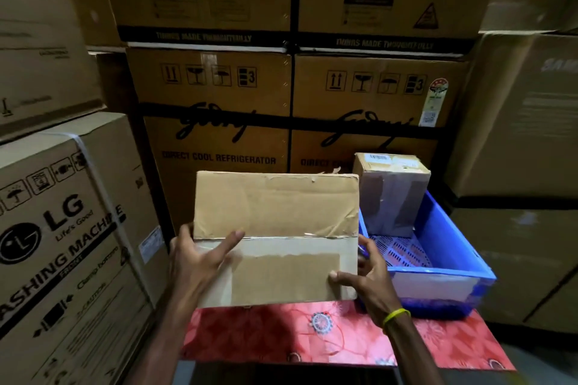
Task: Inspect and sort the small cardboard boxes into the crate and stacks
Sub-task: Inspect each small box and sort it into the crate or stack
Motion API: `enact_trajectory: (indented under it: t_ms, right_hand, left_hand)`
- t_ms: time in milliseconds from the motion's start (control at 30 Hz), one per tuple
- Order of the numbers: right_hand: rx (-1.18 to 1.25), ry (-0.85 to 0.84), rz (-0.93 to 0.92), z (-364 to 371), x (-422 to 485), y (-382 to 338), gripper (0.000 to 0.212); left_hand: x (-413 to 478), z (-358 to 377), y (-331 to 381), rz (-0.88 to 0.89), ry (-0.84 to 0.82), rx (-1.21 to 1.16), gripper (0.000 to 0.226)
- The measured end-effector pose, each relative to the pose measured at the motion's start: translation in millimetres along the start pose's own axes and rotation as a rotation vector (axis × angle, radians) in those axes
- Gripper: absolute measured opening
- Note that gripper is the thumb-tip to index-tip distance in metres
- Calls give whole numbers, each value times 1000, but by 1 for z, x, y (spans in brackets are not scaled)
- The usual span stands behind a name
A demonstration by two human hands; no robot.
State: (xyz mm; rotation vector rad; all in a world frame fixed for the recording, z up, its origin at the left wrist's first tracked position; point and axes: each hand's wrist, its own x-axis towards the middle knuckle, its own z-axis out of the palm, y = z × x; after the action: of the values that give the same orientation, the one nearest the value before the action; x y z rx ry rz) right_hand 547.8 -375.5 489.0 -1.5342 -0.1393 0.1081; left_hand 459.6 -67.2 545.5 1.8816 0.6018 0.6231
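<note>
I hold a flat brown cardboard box (275, 228) upright in front of me, above a red patterned cloth. My left hand (200, 259) grips its left edge with fingers spread over the front. My right hand (366, 278) clasps its lower right corner; a yellow-green band circles that wrist. To the right stands a blue plastic crate (450, 247). A smaller taped cardboard box (391, 194) stands upright in the crate's far left corner. The held box hides the crate's left side.
The red floral cloth (312, 331) covers a low surface under the box and crate. Large appliance cartons wall the space: an LG washing machine carton (62, 244) on the left, refrigerator cartons (219, 122) behind, plain cartons (516, 134) on the right.
</note>
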Motion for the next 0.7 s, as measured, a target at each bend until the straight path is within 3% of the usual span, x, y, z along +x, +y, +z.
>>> enact_trajectory:
  t_ms: [100, 233, 467, 600, 700]
  right_hand:
    - [-18, 158, 14, 22, -3, -7, 100]
    - [-163, 465, 53, 43, -6, -10, 110]
    - [-233, 572, 65, 43, -9, -12, 87]
    - [-272, 598, 67, 42, -12, -12, 90]
    - [-268, 595, 51, 40, -14, -15, 84]
  left_hand:
    - [-3, 10, 7, -46, 75, 54, 118]
    - [-16, 22, 14, -38, 77, 65, 118]
    - [-28, 32, 10, -37, 126, 48, 125]
    - [-31, 38, 4, -51, 122, 58, 132]
    - [-31, 39, 0, -48, 129, 107, 118]
